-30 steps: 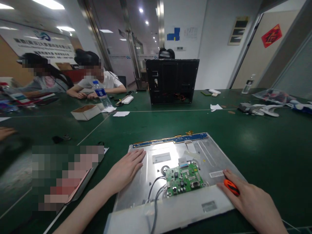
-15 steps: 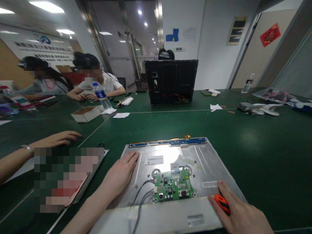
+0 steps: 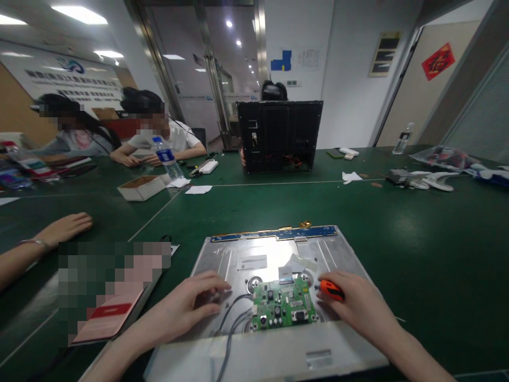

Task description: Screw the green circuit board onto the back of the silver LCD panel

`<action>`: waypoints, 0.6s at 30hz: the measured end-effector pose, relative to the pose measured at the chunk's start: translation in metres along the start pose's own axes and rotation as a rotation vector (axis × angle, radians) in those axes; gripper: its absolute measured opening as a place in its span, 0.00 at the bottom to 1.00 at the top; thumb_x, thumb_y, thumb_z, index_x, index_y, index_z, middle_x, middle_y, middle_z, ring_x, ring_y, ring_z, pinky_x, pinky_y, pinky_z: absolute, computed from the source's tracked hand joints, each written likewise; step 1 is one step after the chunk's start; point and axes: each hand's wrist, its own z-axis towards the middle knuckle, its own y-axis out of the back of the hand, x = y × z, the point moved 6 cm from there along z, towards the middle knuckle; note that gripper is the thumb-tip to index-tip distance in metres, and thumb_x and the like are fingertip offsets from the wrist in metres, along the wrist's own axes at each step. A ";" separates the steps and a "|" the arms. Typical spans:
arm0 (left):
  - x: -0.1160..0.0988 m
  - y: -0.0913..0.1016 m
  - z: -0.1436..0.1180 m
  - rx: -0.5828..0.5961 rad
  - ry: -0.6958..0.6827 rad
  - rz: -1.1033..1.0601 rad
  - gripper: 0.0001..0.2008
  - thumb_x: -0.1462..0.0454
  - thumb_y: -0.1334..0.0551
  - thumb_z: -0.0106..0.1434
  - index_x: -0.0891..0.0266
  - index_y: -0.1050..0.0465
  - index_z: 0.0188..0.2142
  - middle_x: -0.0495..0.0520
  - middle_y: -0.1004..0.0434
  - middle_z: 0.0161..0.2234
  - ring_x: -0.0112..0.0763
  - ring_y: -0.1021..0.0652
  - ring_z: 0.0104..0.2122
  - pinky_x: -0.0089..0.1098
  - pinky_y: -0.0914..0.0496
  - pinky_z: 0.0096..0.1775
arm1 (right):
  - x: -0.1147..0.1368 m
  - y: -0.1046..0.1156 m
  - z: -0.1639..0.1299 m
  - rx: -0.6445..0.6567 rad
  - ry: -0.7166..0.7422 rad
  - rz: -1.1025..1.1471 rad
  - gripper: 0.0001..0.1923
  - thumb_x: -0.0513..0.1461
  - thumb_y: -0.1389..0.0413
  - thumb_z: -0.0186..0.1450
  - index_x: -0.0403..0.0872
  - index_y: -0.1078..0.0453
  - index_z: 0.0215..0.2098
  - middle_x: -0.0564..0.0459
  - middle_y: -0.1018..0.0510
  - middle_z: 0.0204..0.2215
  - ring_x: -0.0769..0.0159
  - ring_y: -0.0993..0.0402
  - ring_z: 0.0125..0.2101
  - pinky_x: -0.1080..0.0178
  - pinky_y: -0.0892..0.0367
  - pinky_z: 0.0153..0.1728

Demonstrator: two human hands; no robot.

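Circuit board (image 3: 284, 304) on metal panel (image 3: 338, 254) — right hand (image 3: 360, 307) gripping orange screwdriver (image 3: 332, 290), left hand (image 3: 186, 305) loosely curled beside cables (image 3: 233, 318).

Take the metal panel (image 3: 326, 254) on the desk (image 3: 417, 233) before you as your landmark. The circuit board (image 3: 284, 307) sits on its near middle, with cables (image 3: 230, 323) leaving the board's left side. Your left hand (image 3: 186, 305) rests on the panel left of the board; your right hand (image 3: 358, 307), right of it, holds what seems a screwdriver (image 3: 331, 289). Behind the panel stands a monitor shell (image 3: 280, 135); far left-behind lie a box (image 3: 142, 187) and bottle (image 3: 167, 158).
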 end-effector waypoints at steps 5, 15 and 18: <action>-0.007 -0.004 0.006 0.013 -0.051 -0.028 0.10 0.63 0.43 0.65 0.58 0.23 0.42 0.51 0.25 0.41 0.34 0.24 0.36 0.32 0.31 0.41 | 0.006 -0.014 0.014 0.048 0.021 -0.052 0.06 0.32 0.45 0.62 0.47 0.27 0.35 0.50 0.21 0.34 0.60 0.23 0.33 0.62 0.33 0.34; -0.017 -0.006 0.017 -0.039 -0.115 0.001 0.10 0.66 0.46 0.65 0.61 0.26 0.33 0.52 0.26 0.35 0.33 0.25 0.34 0.30 0.33 0.38 | -0.019 -0.003 0.027 0.077 0.000 -0.096 0.06 0.34 0.48 0.65 0.46 0.28 0.34 0.49 0.20 0.31 0.59 0.23 0.32 0.62 0.34 0.32; -0.015 -0.006 0.016 -0.010 -0.095 -0.024 0.09 0.65 0.44 0.65 0.61 0.25 0.37 0.52 0.25 0.36 0.33 0.26 0.34 0.30 0.33 0.37 | -0.027 0.000 0.038 0.038 0.019 -0.078 0.09 0.35 0.48 0.65 0.46 0.28 0.42 0.46 0.19 0.38 0.56 0.22 0.38 0.59 0.31 0.38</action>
